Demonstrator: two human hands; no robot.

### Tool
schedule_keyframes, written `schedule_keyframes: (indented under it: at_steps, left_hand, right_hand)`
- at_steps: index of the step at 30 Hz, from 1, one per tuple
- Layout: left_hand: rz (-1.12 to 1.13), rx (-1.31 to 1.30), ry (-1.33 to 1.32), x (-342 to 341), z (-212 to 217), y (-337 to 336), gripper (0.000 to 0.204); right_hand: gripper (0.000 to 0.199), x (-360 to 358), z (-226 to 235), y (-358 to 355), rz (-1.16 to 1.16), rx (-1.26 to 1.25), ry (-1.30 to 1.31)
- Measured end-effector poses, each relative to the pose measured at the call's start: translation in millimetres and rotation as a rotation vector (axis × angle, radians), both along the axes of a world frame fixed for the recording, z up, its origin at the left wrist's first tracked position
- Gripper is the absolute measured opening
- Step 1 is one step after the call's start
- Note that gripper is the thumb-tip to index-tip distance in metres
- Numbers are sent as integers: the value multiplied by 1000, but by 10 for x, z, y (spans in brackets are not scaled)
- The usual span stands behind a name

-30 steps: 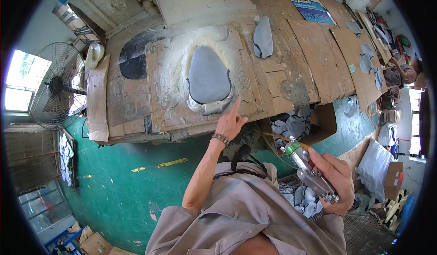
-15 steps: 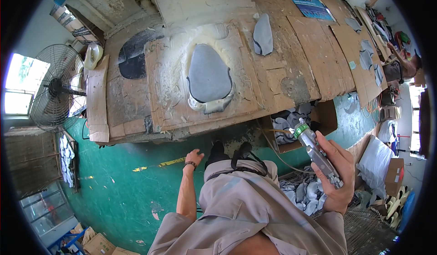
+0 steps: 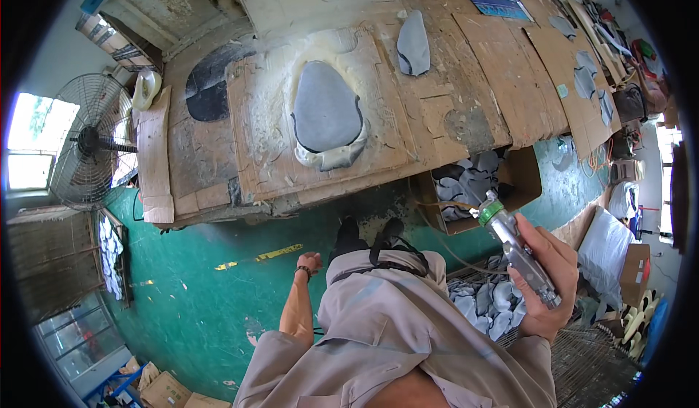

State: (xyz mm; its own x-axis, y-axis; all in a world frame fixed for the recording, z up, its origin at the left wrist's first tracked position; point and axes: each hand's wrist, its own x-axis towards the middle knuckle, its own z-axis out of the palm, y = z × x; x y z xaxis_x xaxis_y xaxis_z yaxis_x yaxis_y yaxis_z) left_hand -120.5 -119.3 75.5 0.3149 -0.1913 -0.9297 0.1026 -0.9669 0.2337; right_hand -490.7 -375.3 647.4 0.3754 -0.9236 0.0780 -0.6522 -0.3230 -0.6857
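Observation:
My right hand (image 3: pixel 546 277) grips a silver spray gun (image 3: pixel 518 251) with a green ring near its tip, held up at the right with its nozzle toward the table. A thin hose runs near it. My left hand (image 3: pixel 309 264) hangs by my hip, fingers curled, with nothing seen in it. A pear-shaped grey pad (image 3: pixel 328 109) lies on a crusted cardboard sheet (image 3: pixel 393 128) ahead of me, its dark edge and a pale curled piece (image 3: pixel 331 158) showing at the near end. A smaller grey piece (image 3: pixel 414 44) rests to its right.
Cardboard covers the worktable (image 3: pixel 466 88). Below its right side stands a carton (image 3: pixel 520 186) of grey pieces, with a heap of more (image 3: pixel 495 306) nearer me. A caged fan (image 3: pixel 87 140) stands at left. Another person (image 3: pixel 652 91) is at far right, partly hidden.
The spray gun in my right hand has shifted slightly right and down. My left hand's fingers have curled in more. The table has slid slightly up in view; the pads lie as before.

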Motion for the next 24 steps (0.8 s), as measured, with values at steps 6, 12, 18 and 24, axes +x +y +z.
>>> schedule_keyframes:
  at_steps: [6, 12, 18, 24]
  left_hand:
    - [58, -437, -172, 14, 137, -461, 38]
    - [-9, -892, -844, 65, 1122, -1506, 29]
    - [-483, -1141, -1192, 283, 2180, -2831, 44]
    - [-740, -990, -1204, 708, 2142, -3117, 30]
  right_hand:
    - [60, -286, 71, -103, 348, 249, -52]
    - [65, -397, -21, -44, 447, -88, 117]
    - [65, -521, -80, 47, 142, -77, 58]
    - [75, -727, -198, 223, 31, -164, 171]
